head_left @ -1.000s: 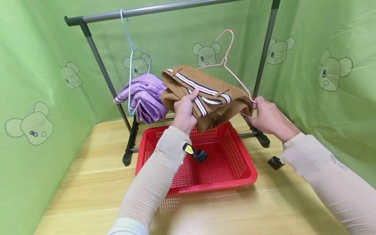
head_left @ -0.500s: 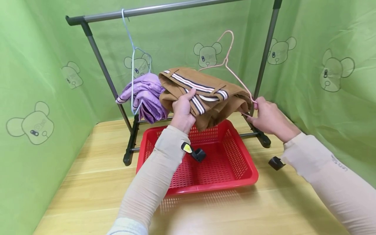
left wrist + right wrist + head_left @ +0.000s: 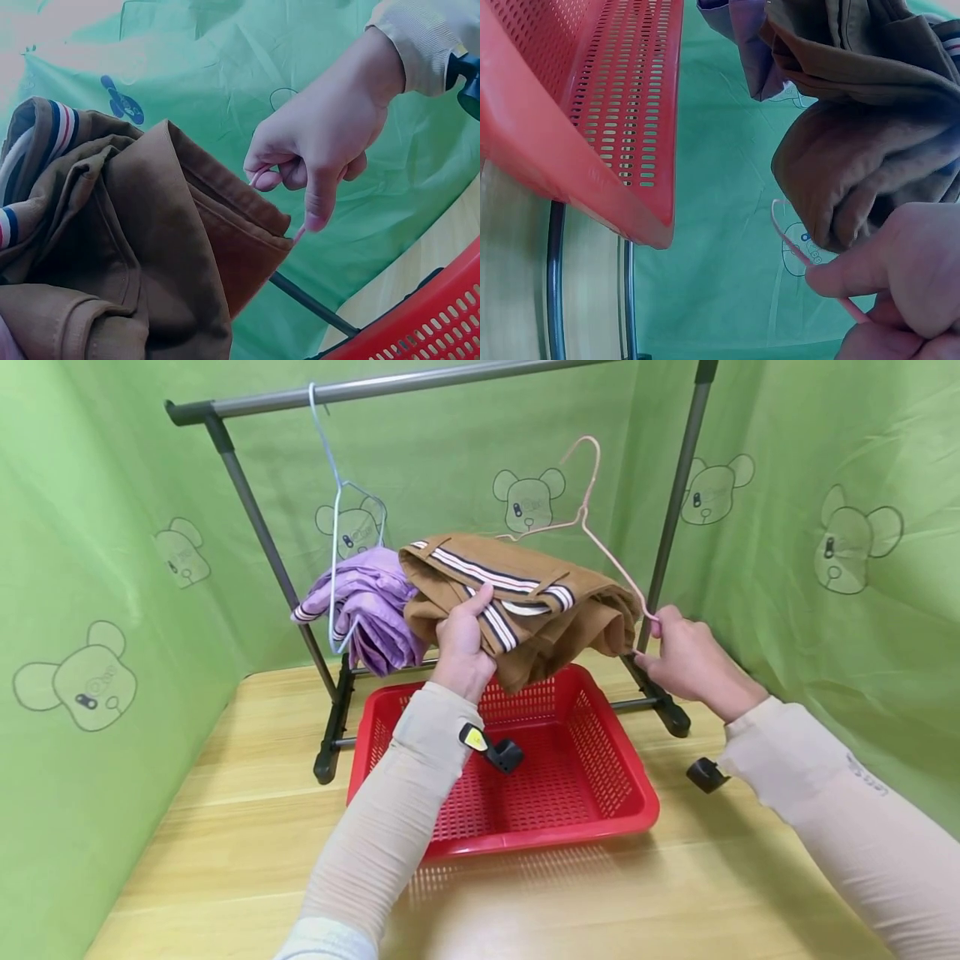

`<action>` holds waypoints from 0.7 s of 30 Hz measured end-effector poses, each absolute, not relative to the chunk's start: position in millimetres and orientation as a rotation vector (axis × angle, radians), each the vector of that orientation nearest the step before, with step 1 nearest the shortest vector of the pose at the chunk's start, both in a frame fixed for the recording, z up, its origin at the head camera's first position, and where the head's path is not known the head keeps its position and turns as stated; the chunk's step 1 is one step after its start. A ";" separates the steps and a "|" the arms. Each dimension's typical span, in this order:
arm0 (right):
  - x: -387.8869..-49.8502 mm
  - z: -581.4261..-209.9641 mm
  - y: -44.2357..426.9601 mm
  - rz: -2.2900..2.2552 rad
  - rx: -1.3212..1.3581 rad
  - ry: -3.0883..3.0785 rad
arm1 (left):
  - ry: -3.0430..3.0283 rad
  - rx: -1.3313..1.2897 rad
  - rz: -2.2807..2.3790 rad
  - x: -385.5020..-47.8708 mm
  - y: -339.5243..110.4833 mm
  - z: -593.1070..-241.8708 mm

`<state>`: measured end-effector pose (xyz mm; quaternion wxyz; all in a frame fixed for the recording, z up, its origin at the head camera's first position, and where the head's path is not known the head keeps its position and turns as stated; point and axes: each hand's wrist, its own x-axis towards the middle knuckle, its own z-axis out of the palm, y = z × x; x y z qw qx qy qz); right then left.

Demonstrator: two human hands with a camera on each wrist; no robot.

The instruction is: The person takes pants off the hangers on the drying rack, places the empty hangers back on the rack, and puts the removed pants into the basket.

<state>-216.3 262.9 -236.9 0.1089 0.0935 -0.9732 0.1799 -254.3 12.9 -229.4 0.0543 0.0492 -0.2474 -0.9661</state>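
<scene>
Folded brown trousers (image 3: 577, 618) with a striped waistband are held up over the basket. My left hand (image 3: 467, 647) grips them near the waist, its thumb on top of the striped band and the other fingers hidden beneath the cloth. A pink wire hanger (image 3: 611, 556) passes through the folded trousers, its hook pointing up and off the rail. At its right-hand end, my right hand (image 3: 693, 656) pinches the wire; in the left wrist view that right hand (image 3: 322, 142) has its thumb and curled fingers on the hanger, just off the cloth.
A red plastic basket (image 3: 645, 810) stands on the wooden table (image 3: 225, 860) below the hands. Behind it is a garment rack with a metal rail (image 3: 420, 381). From the rail hangs a blue hanger (image 3: 333, 510) with folded purple clothing (image 3: 378, 602). Green fabric walls surround the table.
The left hand and the brown trousers have shifted slightly left along the pink hanger, while the hanger's hook has tipped a little to the right. The right hand stays almost where it was.
</scene>
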 end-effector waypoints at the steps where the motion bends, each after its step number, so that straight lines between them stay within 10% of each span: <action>1: -216.6 -236.7 263.1 0.529 0.274 -2.865 | -0.751 0.143 -2.939 -254.2 12.8 -229.2; 21: -219.5 -237.0 263.0 0.566 0.209 -2.846 | -0.806 0.129 -2.971 -251.2 7.8 -230.6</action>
